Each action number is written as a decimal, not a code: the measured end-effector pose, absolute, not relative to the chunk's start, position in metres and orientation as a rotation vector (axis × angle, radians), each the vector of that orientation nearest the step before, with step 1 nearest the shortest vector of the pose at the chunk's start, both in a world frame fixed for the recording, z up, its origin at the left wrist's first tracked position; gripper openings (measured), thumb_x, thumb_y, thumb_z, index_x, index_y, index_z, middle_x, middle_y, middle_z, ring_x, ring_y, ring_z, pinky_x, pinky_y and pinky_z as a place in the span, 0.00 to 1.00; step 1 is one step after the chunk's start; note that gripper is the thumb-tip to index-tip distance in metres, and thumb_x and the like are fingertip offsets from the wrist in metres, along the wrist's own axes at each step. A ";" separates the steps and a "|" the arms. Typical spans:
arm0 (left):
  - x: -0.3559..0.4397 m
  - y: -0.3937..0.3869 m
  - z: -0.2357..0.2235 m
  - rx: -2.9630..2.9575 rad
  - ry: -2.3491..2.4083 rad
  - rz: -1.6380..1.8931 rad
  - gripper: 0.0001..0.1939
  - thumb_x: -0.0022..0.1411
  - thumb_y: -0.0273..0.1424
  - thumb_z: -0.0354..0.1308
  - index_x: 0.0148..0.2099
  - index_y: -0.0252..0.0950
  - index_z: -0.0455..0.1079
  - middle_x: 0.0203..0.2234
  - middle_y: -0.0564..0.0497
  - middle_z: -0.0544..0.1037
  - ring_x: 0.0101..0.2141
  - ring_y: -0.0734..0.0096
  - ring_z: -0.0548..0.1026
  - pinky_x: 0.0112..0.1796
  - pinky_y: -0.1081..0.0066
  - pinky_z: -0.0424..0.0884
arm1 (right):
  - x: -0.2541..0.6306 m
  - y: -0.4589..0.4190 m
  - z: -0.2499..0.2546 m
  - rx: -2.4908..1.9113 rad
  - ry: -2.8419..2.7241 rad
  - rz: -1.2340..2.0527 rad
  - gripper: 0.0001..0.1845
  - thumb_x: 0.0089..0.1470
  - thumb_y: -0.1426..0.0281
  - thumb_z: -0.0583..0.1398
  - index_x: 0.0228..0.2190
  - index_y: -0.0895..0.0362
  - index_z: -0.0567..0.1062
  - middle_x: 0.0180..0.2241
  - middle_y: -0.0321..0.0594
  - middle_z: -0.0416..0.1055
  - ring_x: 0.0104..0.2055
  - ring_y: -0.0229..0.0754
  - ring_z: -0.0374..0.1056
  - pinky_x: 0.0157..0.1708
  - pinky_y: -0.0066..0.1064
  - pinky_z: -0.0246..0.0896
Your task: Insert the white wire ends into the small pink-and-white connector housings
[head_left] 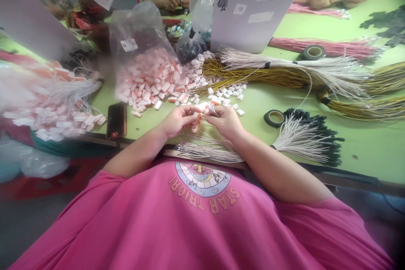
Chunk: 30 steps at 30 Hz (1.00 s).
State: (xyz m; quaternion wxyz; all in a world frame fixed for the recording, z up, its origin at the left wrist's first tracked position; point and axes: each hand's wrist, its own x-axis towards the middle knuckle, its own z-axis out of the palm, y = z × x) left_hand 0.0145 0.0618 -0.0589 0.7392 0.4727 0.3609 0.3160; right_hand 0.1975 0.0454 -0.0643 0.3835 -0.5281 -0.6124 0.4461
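My left hand (pixel 179 120) is closed on small orange-and-white plastic connectors (pixel 194 127) just above the table's near side. Close beside it, my right hand (pixel 225 121) pinches the silvery ends of thin wires (pixel 212 110); how many is unclear. The fingertips of both hands almost meet, and the exact contact between wire and connector is too small to make out. Below the hands, white wires (pixel 205 151) with shiny tips lie along the table edge. Beyond them spreads a heap of orange-and-white connectors (pixel 152 80), with white connectors (pixel 226 93) to its right.
A phone (pixel 116 120) lies left, near a wrapped connector pile (pixel 57 114). Rolls of black tape (pixel 274 118), white wire bundles (pixel 300 137) and yellow wire bundles (pixel 272 76) lie right. A white partition (pixel 247 29) stands ahead; other people's hands (pixel 171 0) work beyond.
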 end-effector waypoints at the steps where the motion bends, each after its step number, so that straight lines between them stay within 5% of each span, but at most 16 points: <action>1: 0.015 0.062 -0.059 1.053 0.800 0.689 0.16 0.53 0.32 0.65 0.41 0.30 0.67 0.21 0.53 0.72 0.21 0.74 0.73 0.26 0.70 0.70 | 0.197 0.045 -0.064 -1.358 -1.583 1.116 0.09 0.43 0.68 0.57 0.17 0.58 0.67 0.17 0.29 0.54 0.22 0.32 0.49 0.24 0.28 0.45; 8: 0.017 0.058 -0.061 1.153 0.883 0.713 0.16 0.55 0.33 0.64 0.43 0.29 0.68 0.22 0.52 0.74 0.21 0.74 0.74 0.26 0.72 0.69 | 0.197 0.044 -0.067 -1.410 -1.718 0.950 0.15 0.43 0.70 0.56 0.14 0.56 0.55 0.16 0.28 0.48 0.21 0.30 0.46 0.21 0.27 0.40; 23: 0.023 0.053 -0.069 1.298 1.005 0.758 0.17 0.49 0.35 0.67 0.40 0.30 0.73 0.21 0.54 0.73 0.21 0.78 0.71 0.25 0.74 0.70 | 0.194 0.045 -0.071 -1.451 -1.817 0.819 0.17 0.45 0.68 0.56 0.14 0.56 0.52 0.15 0.29 0.49 0.21 0.31 0.46 0.22 0.28 0.39; 30: 0.023 0.053 -0.076 1.308 1.041 0.790 0.16 0.51 0.34 0.65 0.41 0.30 0.73 0.21 0.54 0.73 0.21 0.78 0.71 0.26 0.73 0.70 | 0.195 0.048 -0.069 -1.456 -1.776 1.012 0.14 0.47 0.68 0.55 0.15 0.56 0.58 0.16 0.29 0.51 0.21 0.32 0.48 0.22 0.28 0.41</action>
